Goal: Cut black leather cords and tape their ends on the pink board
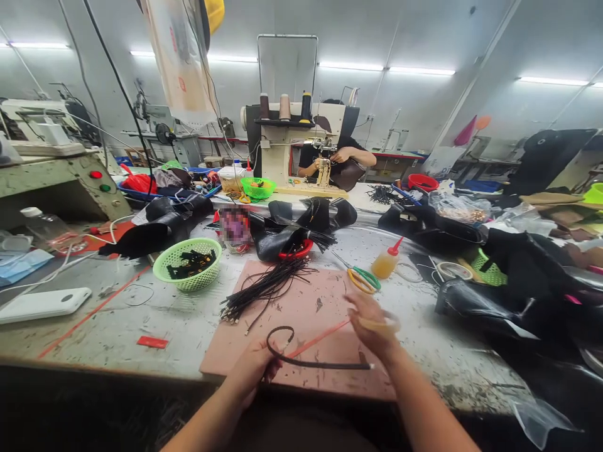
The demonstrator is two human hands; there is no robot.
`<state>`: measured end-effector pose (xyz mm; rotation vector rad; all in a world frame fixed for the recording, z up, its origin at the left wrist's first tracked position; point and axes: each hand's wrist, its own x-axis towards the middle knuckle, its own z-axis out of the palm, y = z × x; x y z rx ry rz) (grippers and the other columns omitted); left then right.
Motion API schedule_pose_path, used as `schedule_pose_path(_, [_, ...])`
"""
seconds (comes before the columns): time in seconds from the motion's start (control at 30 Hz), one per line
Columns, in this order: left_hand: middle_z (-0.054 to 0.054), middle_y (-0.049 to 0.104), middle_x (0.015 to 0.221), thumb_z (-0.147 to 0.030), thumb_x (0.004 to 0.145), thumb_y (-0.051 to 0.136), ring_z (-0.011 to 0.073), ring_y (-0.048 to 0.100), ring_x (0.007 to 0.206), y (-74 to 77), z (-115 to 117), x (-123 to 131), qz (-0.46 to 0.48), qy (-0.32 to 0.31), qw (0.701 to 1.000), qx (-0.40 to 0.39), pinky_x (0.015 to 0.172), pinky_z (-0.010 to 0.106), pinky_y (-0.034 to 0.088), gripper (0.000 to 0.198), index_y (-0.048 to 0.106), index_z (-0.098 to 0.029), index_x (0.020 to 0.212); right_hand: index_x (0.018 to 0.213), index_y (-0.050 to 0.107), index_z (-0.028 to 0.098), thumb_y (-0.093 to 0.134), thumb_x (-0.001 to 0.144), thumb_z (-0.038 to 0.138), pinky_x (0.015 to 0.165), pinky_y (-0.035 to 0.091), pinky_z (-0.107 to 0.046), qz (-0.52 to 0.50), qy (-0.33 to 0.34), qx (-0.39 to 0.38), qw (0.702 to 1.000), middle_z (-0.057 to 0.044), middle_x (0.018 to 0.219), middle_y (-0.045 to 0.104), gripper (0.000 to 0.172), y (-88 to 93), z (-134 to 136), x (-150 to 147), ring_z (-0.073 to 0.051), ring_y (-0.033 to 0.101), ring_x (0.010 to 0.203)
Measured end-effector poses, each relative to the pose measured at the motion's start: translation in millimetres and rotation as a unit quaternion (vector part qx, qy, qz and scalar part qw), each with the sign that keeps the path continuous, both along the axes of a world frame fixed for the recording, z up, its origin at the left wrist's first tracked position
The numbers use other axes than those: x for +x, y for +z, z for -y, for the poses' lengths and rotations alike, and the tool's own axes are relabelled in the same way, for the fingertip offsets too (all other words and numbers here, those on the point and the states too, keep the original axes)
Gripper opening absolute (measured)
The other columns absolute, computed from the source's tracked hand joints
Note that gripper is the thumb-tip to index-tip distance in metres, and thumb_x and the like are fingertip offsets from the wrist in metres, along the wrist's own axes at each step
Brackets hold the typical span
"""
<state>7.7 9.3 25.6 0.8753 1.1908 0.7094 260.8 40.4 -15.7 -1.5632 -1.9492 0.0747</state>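
My left hand (257,367) is closed on a thin black cord strap (311,363) that curls into a loop above the fingers and runs right along the front edge of a pink work mat (301,301). My right hand (374,323) hovers over the mat's right side, blurred by motion, with something pale and slim (379,324) at its fingers. A bundle of the same black straps (266,285) with metal ends lies fanned across the mat behind my hands.
A green basket (188,263) of black parts stands left, a white phone-like slab (44,304) farther left. Scissors (362,277) and a yellow glue bottle (386,260) lie right of the mat. Black leather pieces (513,282) pile at right. Another person (336,157) sews behind.
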Motion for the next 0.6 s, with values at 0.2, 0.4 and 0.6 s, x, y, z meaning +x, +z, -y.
schedule_pose_path(0.2, [-0.006, 0.037, 0.035, -0.036, 0.052, 0.057, 0.0044, 0.026, 0.035, -3.7, -4, 2, -0.012, -0.035, 0.999, 0.013, 0.039, 0.02, 0.011, 0.025, 0.047, -0.016, 0.041, 0.083, 0.063, 0.014, 0.04, 0.073, 0.029, 0.068, 0.042, -0.038, 0.086, -0.244, -0.311, 0.914, -0.013, 0.082, 0.064, 0.03, -2.2, 29, 68, -0.028, 0.058, 0.078])
schedule_pose_path(0.4, [-0.007, 0.035, 0.037, -0.04, 0.055, 0.053, 0.0065, 0.026, 0.039, -5.1, -4, 6, -0.026, -0.092, 0.994, 0.05, 0.043, 0.023, 0.015, 0.026, 0.045, -0.017, 0.044, 0.08, 0.053, 0.016, 0.044, 0.071, 0.055, 0.069, 0.04, -0.039, -0.03, -0.329, -0.183, 0.926, -0.015, 0.085, 0.061, 0.041, 9.3, 38, 40, -0.029, 0.056, 0.081])
schedule_pose_path(0.6, [-0.006, 0.038, 0.042, -0.044, 0.06, 0.051, 0.0081, 0.028, 0.042, -12.3, -1, 6, -0.069, -0.185, 0.976, 0.092, 0.045, 0.023, 0.018, 0.028, 0.047, -0.018, 0.049, 0.106, 0.042, 0.021, 0.06, 0.062, 0.036, 0.043, 0.028, -0.019, -0.55, 0.099, -0.375, 0.739, 0.003, 0.062, 0.056, 0.05, 16.6, 19, -84, -0.007, 0.037, 0.043])
